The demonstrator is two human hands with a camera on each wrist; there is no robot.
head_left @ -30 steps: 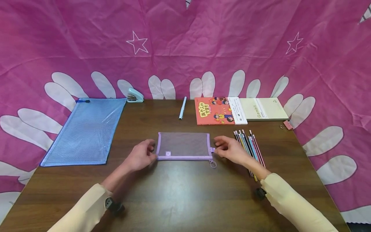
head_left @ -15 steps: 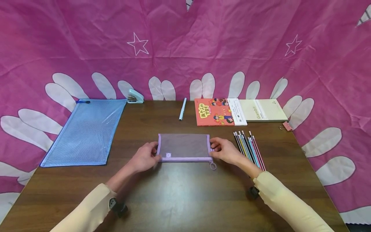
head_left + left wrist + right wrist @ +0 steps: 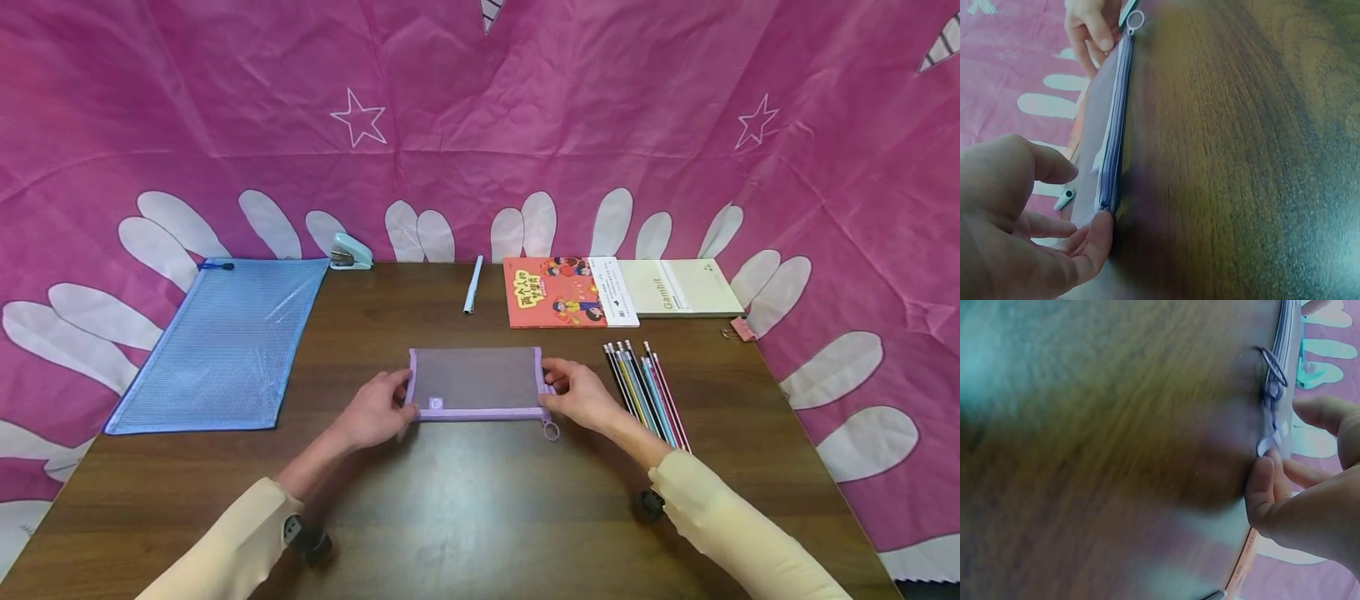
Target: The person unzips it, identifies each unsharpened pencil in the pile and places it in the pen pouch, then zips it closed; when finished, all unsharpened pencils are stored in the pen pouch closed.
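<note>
Pinching lilac mesh pouch (image 3: 476, 379) by both short ends, just below ctr of frame.
Gripping near corner w/ left hand (image 3: 377, 408), small tab (image 3: 1267, 445) w/ right hand (image 3: 581, 396), fingertips pressed together on each; prob. spread thus for level, steady hold. With zip edge (image 3: 480, 414) toward bottom of frame, pencils (image 3: 643, 392) bunched right of ctr, seemingly w/in easy reach.

We record one purple mesh pouch (image 3: 477, 379); left hand (image 3: 375, 410) at its left end, right hand (image 3: 583, 395) at its right, both apparently pinching; pencils (image 3: 656, 396) to its right; blue folder (image 3: 217, 346) to its left.
</note>
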